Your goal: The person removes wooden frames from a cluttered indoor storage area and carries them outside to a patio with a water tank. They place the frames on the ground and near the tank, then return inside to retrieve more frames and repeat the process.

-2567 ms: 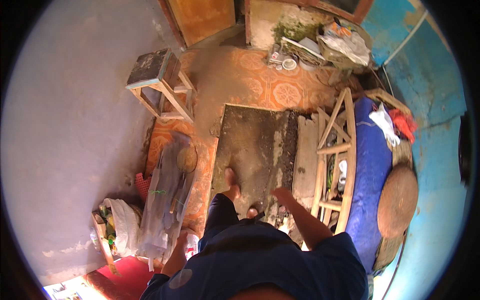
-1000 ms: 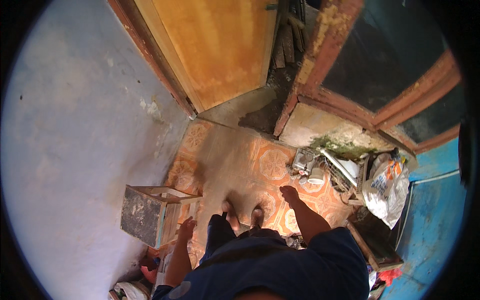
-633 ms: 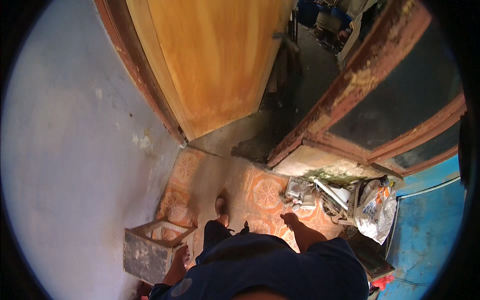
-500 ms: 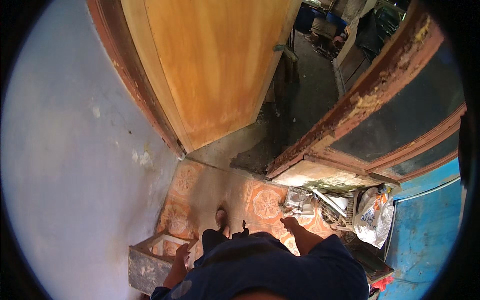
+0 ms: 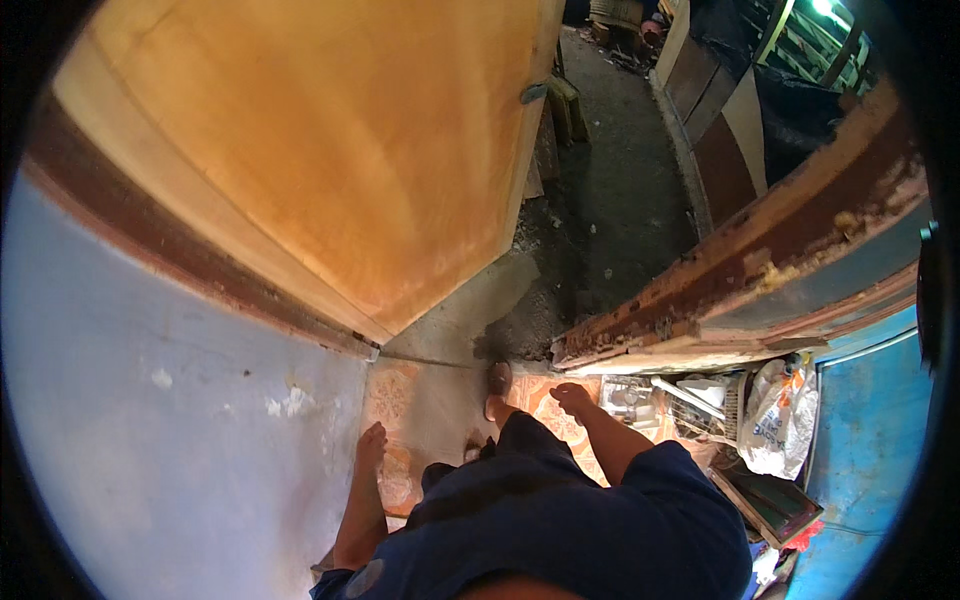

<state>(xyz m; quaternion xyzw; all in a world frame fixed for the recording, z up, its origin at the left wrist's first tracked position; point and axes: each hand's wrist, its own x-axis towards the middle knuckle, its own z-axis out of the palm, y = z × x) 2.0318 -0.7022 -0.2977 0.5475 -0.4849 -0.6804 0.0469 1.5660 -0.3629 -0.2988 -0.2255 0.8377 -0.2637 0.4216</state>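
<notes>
My left hand (image 5: 371, 446) hangs beside the pale blue-grey wall, fingers loose, with nothing seen in it. Over the orange patterned floor tiles (image 5: 395, 388), my right hand (image 5: 572, 401) hangs with loosely bent fingers and holds nothing visible. It is nearest to the pile of items along the low wall on the right, but apart from it. One sandalled foot (image 5: 499, 379) is forward at the doorway, the other (image 5: 474, 447) behind it. Ahead on the left stands an open wooden door (image 5: 330, 150), which neither hand touches.
The worn brown door frame (image 5: 740, 240) slants along the right. Beneath it lie a white pipe (image 5: 688, 397), a wire rack, a stuffed white plastic bag (image 5: 776, 420) and a framed panel (image 5: 775, 505). Past the door runs a dark, wet-looking concrete passage (image 5: 630, 190).
I have stepped forward toward the doorway; the door and frame look nearer. One foot has swung ahead. The wooden box beside my left hand is now almost out of sight.
</notes>
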